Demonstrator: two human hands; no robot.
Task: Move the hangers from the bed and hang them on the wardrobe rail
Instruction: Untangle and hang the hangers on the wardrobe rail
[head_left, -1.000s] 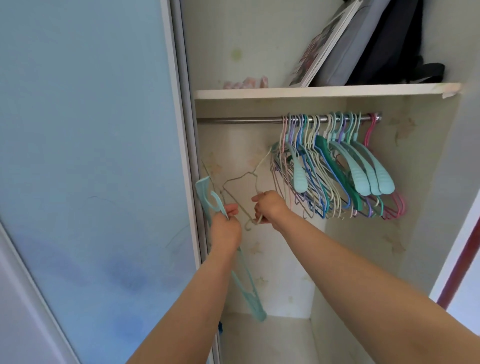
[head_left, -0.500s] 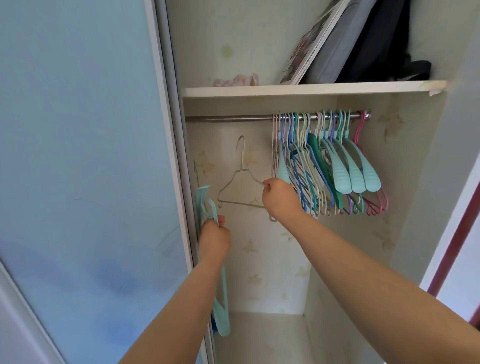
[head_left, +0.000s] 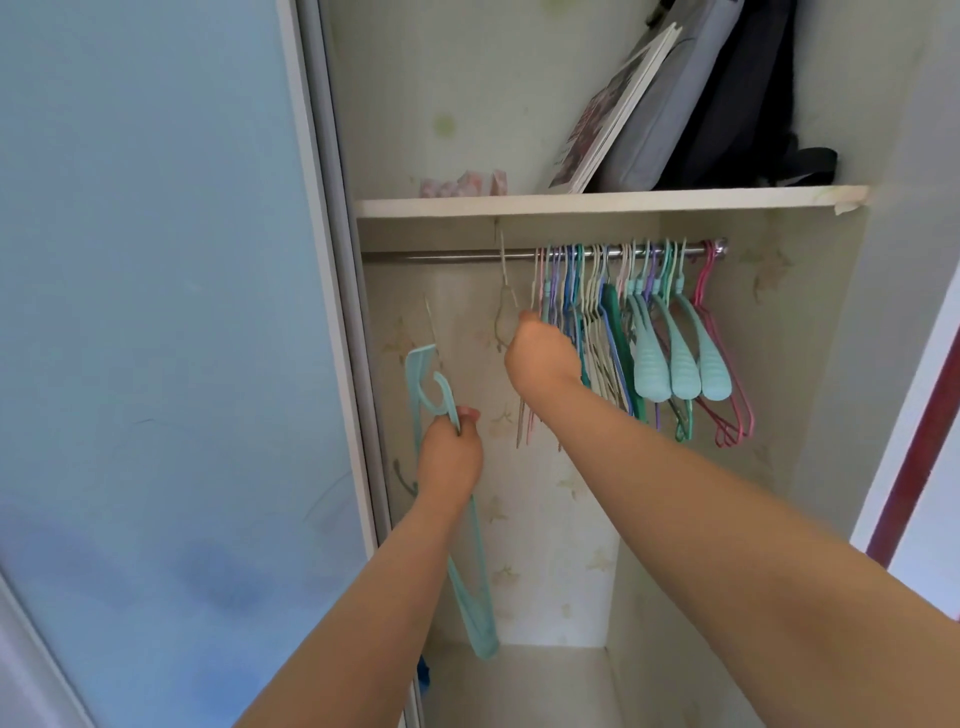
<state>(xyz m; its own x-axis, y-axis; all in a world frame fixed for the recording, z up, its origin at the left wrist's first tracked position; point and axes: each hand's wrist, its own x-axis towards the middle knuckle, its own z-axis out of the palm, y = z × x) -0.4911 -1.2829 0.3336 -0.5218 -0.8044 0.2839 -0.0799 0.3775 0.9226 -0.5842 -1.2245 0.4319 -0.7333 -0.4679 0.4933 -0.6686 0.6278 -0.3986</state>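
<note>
Right hand (head_left: 540, 358) is raised inside the wardrobe, fingers curled round a thin pale wire hanger (head_left: 505, 301). Its hook reaches up to the wardrobe rail (head_left: 447, 255), just left of the hung bunch; can't tell whether the hook is actually seated over the rail. The hanger's lower part is hidden behind the hand.

Left hand (head_left: 449, 457) is lower, near the wardrobe's left edge, gripping teal plastic hangers (head_left: 431, 395) below the hook. Hook points up, long arm hangs down past the wrist towards the wardrobe floor. Looks like more than 1 in the grip, exact count unclear.

Hung bunch (head_left: 634, 312) fills the right half of the rail: wire hangers in pink, purple, blue, white and green, plus 3 wide teal plastic ones facing front. The rail's left half is bare metal.

Shelf (head_left: 597, 202) sits directly above the rail. On it: a leaning book or frame (head_left: 608, 114), a grey flat case (head_left: 670, 104) behind that, a dark bag (head_left: 748, 104) at the right, and a small pink patterned item (head_left: 462, 183) at the left.

Pale blue sliding door (head_left: 156, 312) fills the left of the view. The bed is out of frame.
</note>
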